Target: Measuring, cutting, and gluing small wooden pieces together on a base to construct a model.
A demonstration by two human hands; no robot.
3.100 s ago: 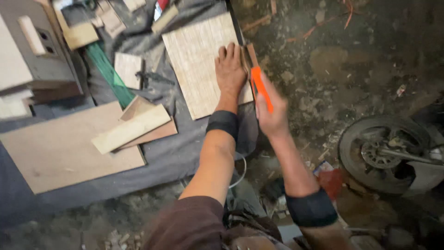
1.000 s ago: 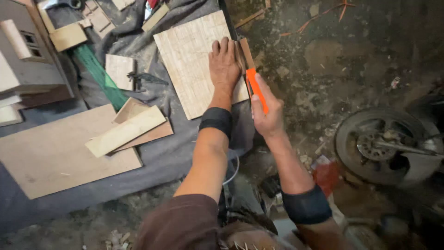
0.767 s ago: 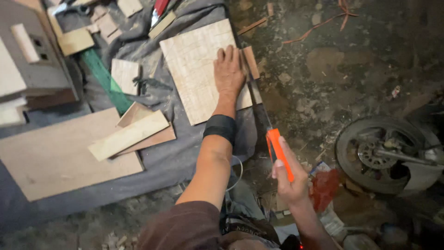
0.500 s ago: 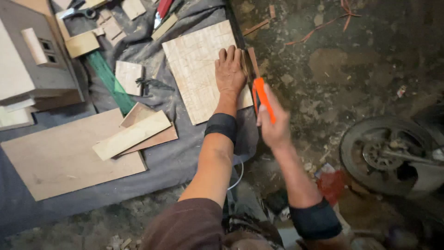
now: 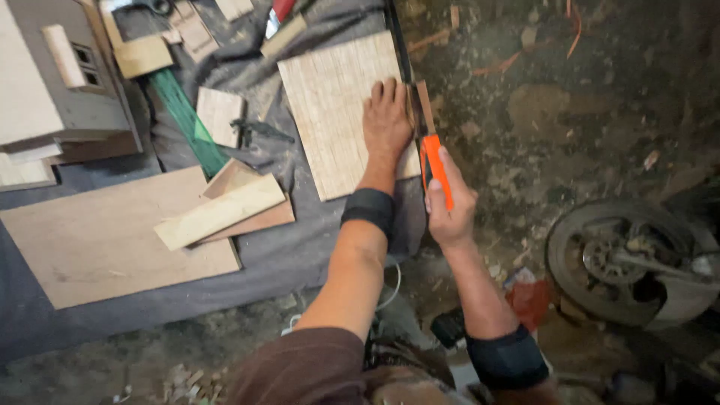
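Down at the right edge of the grey cloth (image 5: 330, 247) spread on the ground, the left hand (image 5: 386, 120) lies flat, fingers spread wide, on the pale wooden board (image 5: 330, 112). The right hand (image 5: 450, 206) has its fingers wrapped around the orange handle of a saw (image 5: 433, 161), whose blade runs along the board's right edge. Further left on the cloth lie a large plywood sheet (image 5: 97, 240) and a wooden strip (image 5: 219, 212). A wheel (image 5: 626, 259) rests on the dirt, well apart.
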